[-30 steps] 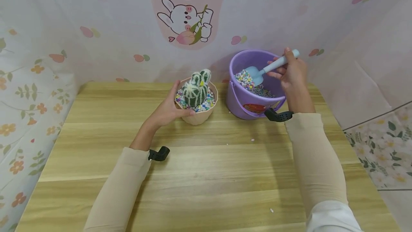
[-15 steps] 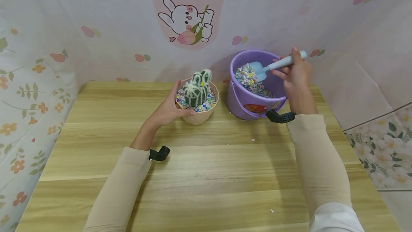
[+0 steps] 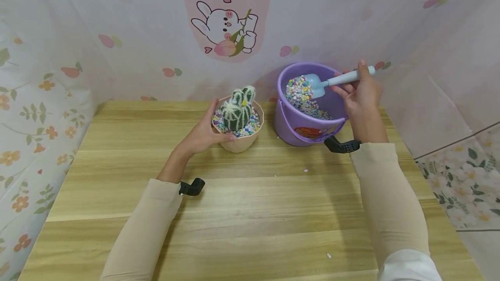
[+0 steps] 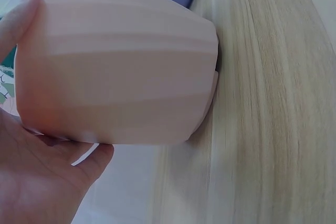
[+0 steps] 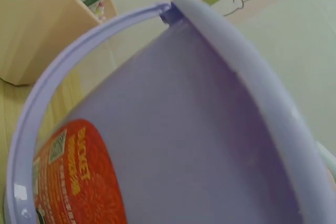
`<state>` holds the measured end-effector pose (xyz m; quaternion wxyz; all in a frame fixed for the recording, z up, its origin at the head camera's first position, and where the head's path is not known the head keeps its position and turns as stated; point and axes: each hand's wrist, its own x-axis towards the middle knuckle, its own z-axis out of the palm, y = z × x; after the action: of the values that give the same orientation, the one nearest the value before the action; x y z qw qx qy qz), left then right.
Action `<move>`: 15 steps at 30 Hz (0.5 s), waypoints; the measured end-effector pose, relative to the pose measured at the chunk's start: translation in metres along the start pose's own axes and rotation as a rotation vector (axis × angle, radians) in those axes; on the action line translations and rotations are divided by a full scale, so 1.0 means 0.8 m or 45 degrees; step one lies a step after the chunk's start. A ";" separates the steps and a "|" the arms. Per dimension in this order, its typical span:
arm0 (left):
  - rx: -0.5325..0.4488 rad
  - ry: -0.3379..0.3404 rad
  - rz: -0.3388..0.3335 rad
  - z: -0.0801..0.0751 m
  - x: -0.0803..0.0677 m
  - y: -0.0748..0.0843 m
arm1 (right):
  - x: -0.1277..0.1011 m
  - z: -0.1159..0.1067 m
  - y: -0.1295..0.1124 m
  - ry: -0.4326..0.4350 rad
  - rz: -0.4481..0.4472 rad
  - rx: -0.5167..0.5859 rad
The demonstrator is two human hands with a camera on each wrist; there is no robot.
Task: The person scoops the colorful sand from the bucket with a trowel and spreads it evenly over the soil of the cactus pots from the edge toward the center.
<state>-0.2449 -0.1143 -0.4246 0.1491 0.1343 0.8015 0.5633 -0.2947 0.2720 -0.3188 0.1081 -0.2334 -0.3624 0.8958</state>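
A pink flowerpot (image 3: 239,141) with a green cactus (image 3: 237,108) and coloured pebbles stands on the wooden table (image 3: 250,211). My left hand (image 3: 203,135) grips the pot's left side; in the left wrist view the palm and thumb (image 4: 21,17) wrap round the pot (image 4: 115,61). To the right stands a purple bucket (image 3: 308,131) holding coloured pebbles (image 3: 302,99). My right hand (image 3: 361,94) holds the handle of a light blue scoop (image 3: 318,85), whose blade is raised inside the bucket. The right wrist view shows only the bucket wall (image 5: 184,145) and its red label.
A cloth backdrop with a rabbit picture (image 3: 224,25) stands behind the table. A few stray pebbles (image 3: 306,170) lie on the tabletop. The table's right edge (image 3: 422,172) borders a flowered floor cloth.
The right hand has lifted the scoop from the pebbles and drawn it slightly up and right. The left hand stays on the pot.
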 end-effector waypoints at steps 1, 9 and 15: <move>0.004 -0.005 -0.001 0.000 0.000 0.000 | -0.002 -0.001 0.000 -0.004 0.006 0.010; 0.019 -0.068 0.019 -0.009 0.004 -0.002 | -0.019 -0.001 0.002 -0.056 0.040 0.107; 0.006 -0.083 0.033 -0.013 0.003 0.001 | -0.032 0.002 0.006 -0.107 0.069 0.144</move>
<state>-0.2515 -0.1222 -0.4203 0.1676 0.1633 0.7958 0.5585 -0.2732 0.2583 -0.3128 0.0816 -0.1989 -0.3090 0.9264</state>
